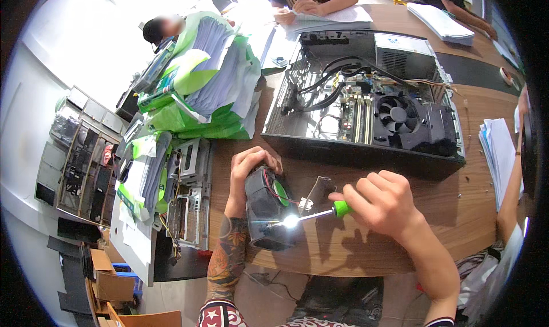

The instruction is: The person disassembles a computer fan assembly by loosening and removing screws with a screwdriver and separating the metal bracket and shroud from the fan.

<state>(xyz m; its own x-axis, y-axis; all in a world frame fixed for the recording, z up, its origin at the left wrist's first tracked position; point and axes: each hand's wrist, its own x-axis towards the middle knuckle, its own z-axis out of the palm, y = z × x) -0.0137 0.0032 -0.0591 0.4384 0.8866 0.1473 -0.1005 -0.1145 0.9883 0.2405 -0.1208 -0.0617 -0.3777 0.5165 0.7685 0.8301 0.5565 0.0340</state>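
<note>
From here, the left hand (255,162) has its grip closed around a black fan unit (259,208), lower centre of the frame; the right hand (384,204) clutches a green-handled screwdriver (341,208) (a bright glare whitens its shaft) above the bench (446,230).

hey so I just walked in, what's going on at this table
Someone's left hand steadies a black fan unit near the table's edge, while their right hand holds a green-handled screwdriver pointed at its lower part. A bright spot of glare makes the contact hard to judge. Beyond them lies an open computer case, cables and another fan showing inside.
</note>
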